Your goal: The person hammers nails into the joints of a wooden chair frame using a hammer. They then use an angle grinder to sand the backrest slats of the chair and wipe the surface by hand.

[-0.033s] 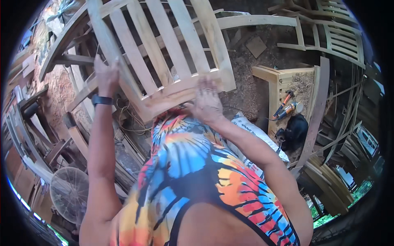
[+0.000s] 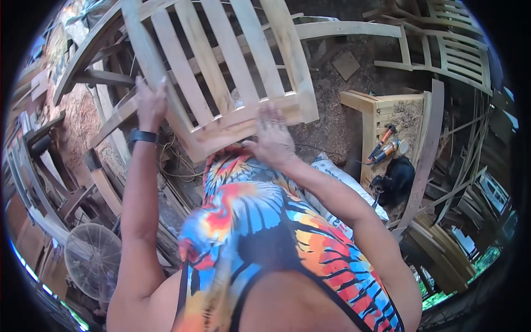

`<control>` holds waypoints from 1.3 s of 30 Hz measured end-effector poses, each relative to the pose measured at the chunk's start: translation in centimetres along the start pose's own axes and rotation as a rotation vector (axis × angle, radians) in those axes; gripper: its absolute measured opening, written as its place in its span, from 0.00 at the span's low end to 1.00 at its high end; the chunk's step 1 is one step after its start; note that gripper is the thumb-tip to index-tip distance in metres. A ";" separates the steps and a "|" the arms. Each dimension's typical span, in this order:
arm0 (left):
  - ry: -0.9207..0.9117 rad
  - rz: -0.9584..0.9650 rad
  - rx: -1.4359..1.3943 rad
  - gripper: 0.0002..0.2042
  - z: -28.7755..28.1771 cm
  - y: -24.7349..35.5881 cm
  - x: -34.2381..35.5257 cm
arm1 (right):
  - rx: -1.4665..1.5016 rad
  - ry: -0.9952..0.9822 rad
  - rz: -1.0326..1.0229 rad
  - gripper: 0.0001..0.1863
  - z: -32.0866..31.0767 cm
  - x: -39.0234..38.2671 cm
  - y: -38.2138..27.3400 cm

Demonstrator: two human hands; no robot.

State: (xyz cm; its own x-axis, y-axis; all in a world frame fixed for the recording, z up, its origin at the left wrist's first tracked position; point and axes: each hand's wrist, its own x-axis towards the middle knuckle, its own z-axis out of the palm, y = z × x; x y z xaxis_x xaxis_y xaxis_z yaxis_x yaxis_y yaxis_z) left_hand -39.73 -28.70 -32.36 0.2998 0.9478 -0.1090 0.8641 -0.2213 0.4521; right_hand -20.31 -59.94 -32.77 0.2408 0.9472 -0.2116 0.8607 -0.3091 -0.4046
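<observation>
A pale slatted wooden frame (image 2: 243, 119), like a chair back, stands tilted in front of my body, with several upright slats between its side rails. My right hand (image 2: 272, 135) lies on its bottom rail, fingers stretched over the wood and thumb out to the side. At the left side rail, my left hand (image 2: 150, 105) holds the edge, its thumb on the rail's face and its fingers along the outer side. A dark band circles my left wrist. What lies under the left fingers is hidden.
An orange-and-black power tool (image 2: 390, 149) and a hammer-like tool (image 2: 381, 141) lie on a sawdust-covered wooden frame (image 2: 368, 133) to the right. Near them are a black bundle (image 2: 397, 180) and a white sack (image 2: 337, 180). A fan (image 2: 93, 260) stands at lower left; timber surrounds me.
My left hand has shifted slightly right and down along the rail and is less blurred. The right hand has slid slightly left; the slatted frame has moved very little.
</observation>
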 end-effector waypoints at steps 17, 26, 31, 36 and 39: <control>0.016 0.113 -0.104 0.51 4.8 -1.3 -2.2 | 0.138 0.131 -0.397 0.49 5.1 1.6 -7.4; -0.008 0.193 0.040 0.52 4.5 -4.4 0.9 | -0.152 0.148 -0.268 0.47 1.9 2.3 -1.3; -0.361 -0.051 -0.202 0.48 0.8 4.0 -2.2 | -0.113 0.322 -0.052 0.45 -0.5 -0.8 7.1; -0.226 0.353 -0.155 0.23 -3.0 0.2 -2.8 | -0.170 0.562 0.600 0.41 -3.6 -3.4 13.4; -0.048 0.202 -0.088 0.20 -5.9 0.3 2.6 | 0.075 0.399 0.584 0.43 -4.5 -4.9 12.9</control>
State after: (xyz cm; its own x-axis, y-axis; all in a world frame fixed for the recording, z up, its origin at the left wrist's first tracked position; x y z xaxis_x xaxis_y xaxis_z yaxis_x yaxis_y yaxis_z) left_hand -41.06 -24.94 -27.33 0.4840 0.8737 -0.0493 0.7465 -0.3828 0.5442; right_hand -8.40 -68.19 -32.92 0.8116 0.5791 -0.0765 0.5108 -0.7672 -0.3879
